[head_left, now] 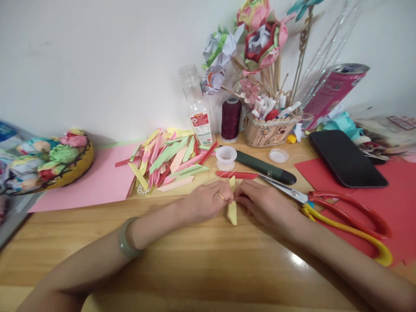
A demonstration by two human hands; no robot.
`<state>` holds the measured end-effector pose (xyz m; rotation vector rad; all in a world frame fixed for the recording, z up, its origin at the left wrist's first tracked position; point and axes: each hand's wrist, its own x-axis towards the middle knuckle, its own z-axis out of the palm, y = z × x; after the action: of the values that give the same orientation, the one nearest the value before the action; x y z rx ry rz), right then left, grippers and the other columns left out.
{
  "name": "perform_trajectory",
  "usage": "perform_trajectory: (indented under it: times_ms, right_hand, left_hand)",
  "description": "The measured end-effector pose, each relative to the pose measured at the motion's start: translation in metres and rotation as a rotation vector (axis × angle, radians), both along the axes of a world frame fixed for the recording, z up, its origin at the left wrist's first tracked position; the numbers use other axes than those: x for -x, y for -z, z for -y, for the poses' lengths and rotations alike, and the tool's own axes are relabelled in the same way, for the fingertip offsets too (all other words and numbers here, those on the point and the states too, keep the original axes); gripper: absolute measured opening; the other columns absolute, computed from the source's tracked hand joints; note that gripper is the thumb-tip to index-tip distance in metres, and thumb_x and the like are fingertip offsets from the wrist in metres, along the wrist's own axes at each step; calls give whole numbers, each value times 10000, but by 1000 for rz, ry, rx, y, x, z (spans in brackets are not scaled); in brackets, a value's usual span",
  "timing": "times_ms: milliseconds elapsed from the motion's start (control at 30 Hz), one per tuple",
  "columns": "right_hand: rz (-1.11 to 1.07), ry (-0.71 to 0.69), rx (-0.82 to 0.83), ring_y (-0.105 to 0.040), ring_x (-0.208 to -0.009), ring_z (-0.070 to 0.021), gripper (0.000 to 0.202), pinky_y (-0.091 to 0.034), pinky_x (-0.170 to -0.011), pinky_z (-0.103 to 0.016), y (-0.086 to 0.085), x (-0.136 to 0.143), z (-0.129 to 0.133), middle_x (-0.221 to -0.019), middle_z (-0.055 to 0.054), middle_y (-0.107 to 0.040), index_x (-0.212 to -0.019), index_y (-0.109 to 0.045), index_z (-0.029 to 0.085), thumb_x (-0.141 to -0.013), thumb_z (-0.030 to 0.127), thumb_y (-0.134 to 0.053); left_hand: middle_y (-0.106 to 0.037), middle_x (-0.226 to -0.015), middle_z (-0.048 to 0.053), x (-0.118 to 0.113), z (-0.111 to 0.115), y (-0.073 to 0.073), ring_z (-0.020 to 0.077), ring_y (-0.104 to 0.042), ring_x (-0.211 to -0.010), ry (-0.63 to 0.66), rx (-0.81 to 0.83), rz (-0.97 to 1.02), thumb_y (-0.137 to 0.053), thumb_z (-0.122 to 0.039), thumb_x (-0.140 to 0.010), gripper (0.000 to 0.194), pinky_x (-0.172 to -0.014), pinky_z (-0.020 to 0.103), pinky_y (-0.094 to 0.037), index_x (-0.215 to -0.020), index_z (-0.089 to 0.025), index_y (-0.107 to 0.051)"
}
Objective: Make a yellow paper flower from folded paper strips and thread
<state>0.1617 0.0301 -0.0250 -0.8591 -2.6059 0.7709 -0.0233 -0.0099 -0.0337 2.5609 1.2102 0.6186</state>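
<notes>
A folded yellow paper strip (232, 212) stands lengthwise between my two hands, just above the wooden table. My left hand (208, 200), with a ring on one finger, is closed on the strip near its middle. From the other side my right hand (260, 197) pinches at the same spot, its fingertips close to the left ones; a thin thread seems to run there, though its path is partly hidden. Right behind the hands lie a folded red paper strip (238, 175) and a small clear plastic cup (226, 157).
Scissors (300, 197) with red and yellow handles lie at right, beside a dark green cutter (264, 168) and a black phone (347, 158). Folded paper strips (175, 158) are piled behind left, near a glass bottle (199, 110), a thread spool (231, 119) and a flower basket (268, 130).
</notes>
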Motion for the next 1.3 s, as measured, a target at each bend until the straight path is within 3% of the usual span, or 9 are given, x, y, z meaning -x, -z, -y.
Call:
perform_trajectory:
  times_ms: [233, 467, 700, 767, 867, 967, 1067, 1167, 1300]
  right_hand:
    - [107, 12, -144, -533, -610, -158, 135, -360, -547, -269, 3, -4, 9, -787, -35, -542, -814, -473, 189, -892, 171, -365]
    - [173, -32, -179, -523, -583, -148, 133, -361, -530, -266, 2, -5, 10, -816, -38, -547, -836, -476, 194, -840, 100, -382]
    - [58, -34, -61, -578, -664, -159, 183, -433, -606, -282, -4, -6, 7, -811, -41, -595, -842, -546, 203, -864, 141, -375]
    - [-24, -8, -12, -586, -727, -164, 178, -450, -658, -289, -7, -8, 5, -823, -45, -613, -862, -559, 204, -866, 163, -386]
    - [-70, 108, -8, -573, -677, -158, 153, -449, -615, -281, -12, -13, 4, -765, -33, -609, -822, -540, 199, -862, 207, -392]
    - [4, 245, -67, -543, -551, -155, 163, -413, -507, -268, -16, -14, 11, -633, -3, -572, -741, -481, 206, -853, 307, -419]
    - [184, 278, -221, -553, -512, -192, 240, -390, -468, -293, -14, -11, 25, -616, -5, -580, -751, -458, 212, -768, 437, -537]
    - [222, 302, -304, -602, -565, -219, 125, -402, -472, -296, -9, -7, 38, -668, -27, -617, -760, -461, 214, -796, 326, -504]
    - [-16, 372, -155, -615, -551, -167, 56, -449, -479, -257, -9, -8, 45, -694, -14, -643, -823, -473, 223, -847, 243, -427]
  left_hand:
    - [-563, -713, 24, 10, 2, 8, 133, -534, -661, -17, -75, -21, -325, -62, -779, 151, -597, 229, -433, -752, -184, -409]
    - [-551, -728, 22, 12, 2, 6, 133, -516, -670, 18, 5, -25, -344, -22, -698, 180, -614, 226, -423, -729, -193, -389]
    - [-561, -740, 31, 14, 4, -1, 134, -524, -664, 17, 66, 94, -360, -97, -793, 102, -624, 242, -440, -784, -182, -415]
    - [-566, -829, 53, 16, 4, -3, 129, -534, -682, 11, 94, 214, -407, -114, -774, 106, -632, 250, -453, -859, -177, -412]
    - [-534, -931, 80, 17, 5, -5, 125, -525, -715, -35, -1, 373, -405, -62, -708, 220, -639, 265, -458, -896, -177, -398]
    - [-543, -798, 43, 17, 5, -5, 139, -513, -705, -162, -46, 360, -366, -40, -700, 196, -642, 280, -446, -822, -181, -428]
    - [-567, -711, 23, 14, 7, -8, 139, -520, -668, -219, 8, 282, -368, -45, -701, 176, -639, 275, -444, -758, -174, -474]
    - [-600, -695, 17, 10, 11, -12, 132, -537, -634, -224, 23, 252, -394, -48, -699, 183, -614, 260, -447, -747, -165, -526]
    - [-640, -704, 24, 1, 14, -20, 141, -563, -634, -253, 228, 282, -489, -128, -734, 125, -614, 270, -456, -754, -158, -609]
